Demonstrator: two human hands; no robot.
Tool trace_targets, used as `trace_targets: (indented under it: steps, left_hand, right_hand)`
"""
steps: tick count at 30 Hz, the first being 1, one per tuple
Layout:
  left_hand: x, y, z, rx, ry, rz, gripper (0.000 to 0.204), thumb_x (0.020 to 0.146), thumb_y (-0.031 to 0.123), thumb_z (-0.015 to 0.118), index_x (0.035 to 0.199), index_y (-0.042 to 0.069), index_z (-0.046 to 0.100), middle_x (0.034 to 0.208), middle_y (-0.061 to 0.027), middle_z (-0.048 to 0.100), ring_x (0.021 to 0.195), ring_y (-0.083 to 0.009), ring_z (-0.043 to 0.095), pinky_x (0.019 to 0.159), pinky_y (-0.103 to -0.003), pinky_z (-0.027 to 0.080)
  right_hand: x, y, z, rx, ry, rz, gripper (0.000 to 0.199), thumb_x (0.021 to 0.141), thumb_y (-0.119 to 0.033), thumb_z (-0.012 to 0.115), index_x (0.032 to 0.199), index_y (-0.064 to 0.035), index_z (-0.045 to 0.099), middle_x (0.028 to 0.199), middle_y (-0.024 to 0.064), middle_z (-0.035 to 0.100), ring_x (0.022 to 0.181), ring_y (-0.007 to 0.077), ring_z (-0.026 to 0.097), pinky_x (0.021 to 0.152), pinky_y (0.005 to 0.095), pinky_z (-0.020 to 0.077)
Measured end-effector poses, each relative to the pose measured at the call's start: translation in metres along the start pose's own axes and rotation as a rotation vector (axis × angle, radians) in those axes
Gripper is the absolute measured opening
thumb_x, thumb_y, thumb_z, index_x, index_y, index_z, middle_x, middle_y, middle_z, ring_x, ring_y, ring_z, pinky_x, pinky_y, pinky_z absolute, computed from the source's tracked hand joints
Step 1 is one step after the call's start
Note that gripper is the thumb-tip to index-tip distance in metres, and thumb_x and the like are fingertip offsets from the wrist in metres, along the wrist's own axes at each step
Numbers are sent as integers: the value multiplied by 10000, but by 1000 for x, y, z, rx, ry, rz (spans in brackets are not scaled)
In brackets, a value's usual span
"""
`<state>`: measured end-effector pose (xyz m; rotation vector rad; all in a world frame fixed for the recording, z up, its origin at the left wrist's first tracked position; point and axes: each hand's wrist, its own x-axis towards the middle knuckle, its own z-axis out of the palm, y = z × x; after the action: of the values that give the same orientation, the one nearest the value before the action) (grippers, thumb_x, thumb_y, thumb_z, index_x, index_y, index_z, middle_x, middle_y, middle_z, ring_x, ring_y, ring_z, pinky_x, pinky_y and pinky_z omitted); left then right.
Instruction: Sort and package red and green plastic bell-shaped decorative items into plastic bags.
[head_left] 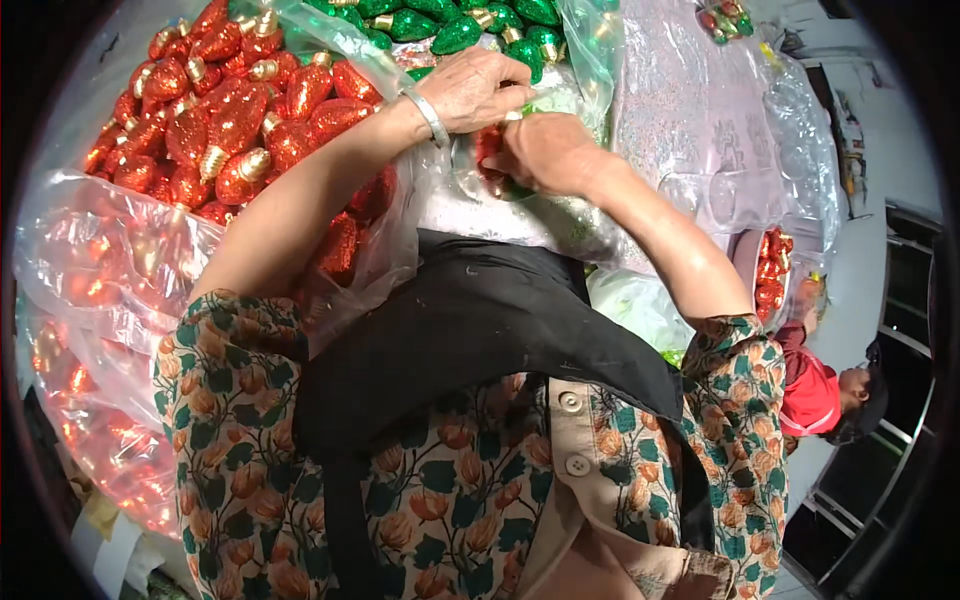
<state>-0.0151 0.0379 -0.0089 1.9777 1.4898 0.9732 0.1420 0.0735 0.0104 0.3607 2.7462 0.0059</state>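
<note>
My left hand (472, 92), with a pale bangle (428, 118) on its wrist, is closed, its fingertips pinched together. What they pinch is too small to make out. Just right of it and a little nearer, my right hand (550, 152) curls around a red glittery bulb-shaped ornament (488, 150), partly hidden by the fingers. The two hands almost touch. Beneath them lies clear plastic over a pale surface. Loose red bulb ornaments (235, 115) with gold caps fill a clear plastic bag (150, 225) to the left. Green glittery bulb ornaments (457, 36) lie beyond the hands.
Pale plastic-wrapped packs (690, 120) cover the right side. A box of red ornaments (773, 270) sits farther right, and a small clear bag of mixed ornaments (725, 20) at the far right. Another person in a red top (810, 390) is at the right edge.
</note>
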Motion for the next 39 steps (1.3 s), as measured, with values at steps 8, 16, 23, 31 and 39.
trace_targets:
  steps: [8,16,23,31,39]
  left_hand:
    - [8,-10,3,88,-23,153,229,820,220,531,782,1,588,670,-200,561,625,-357,547,579,-407,425]
    - [10,-5,15,200,130,103,229,819,208,517,760,-5,578,697,-196,571,692,-375,575,615,-444,446]
    - [7,-7,17,188,162,225,221,819,196,515,786,-9,591,693,-199,570,687,-377,573,615,-438,444]
    - [14,-8,5,90,43,71,195,800,191,502,767,13,574,706,-203,576,706,-390,572,672,-453,453]
    - [16,-10,9,80,78,123,196,815,189,498,764,8,553,740,-213,570,756,-406,553,676,-470,435]
  right_hand:
    - [8,-7,7,-234,67,-34,115,743,-118,535,755,-35,614,720,107,650,655,247,638,553,359,488]
    - [1,24,18,107,191,-108,125,735,-99,534,750,10,594,689,187,607,659,338,609,591,399,490]
    - [-1,17,1,233,153,-144,120,748,-81,518,712,25,561,697,193,608,679,348,609,600,418,481]
    - [12,23,17,199,140,-83,114,743,-77,512,711,17,569,704,182,617,685,343,613,601,408,486]
    - [11,26,14,168,187,-110,108,741,-84,517,730,7,574,714,180,617,704,342,615,608,402,489]
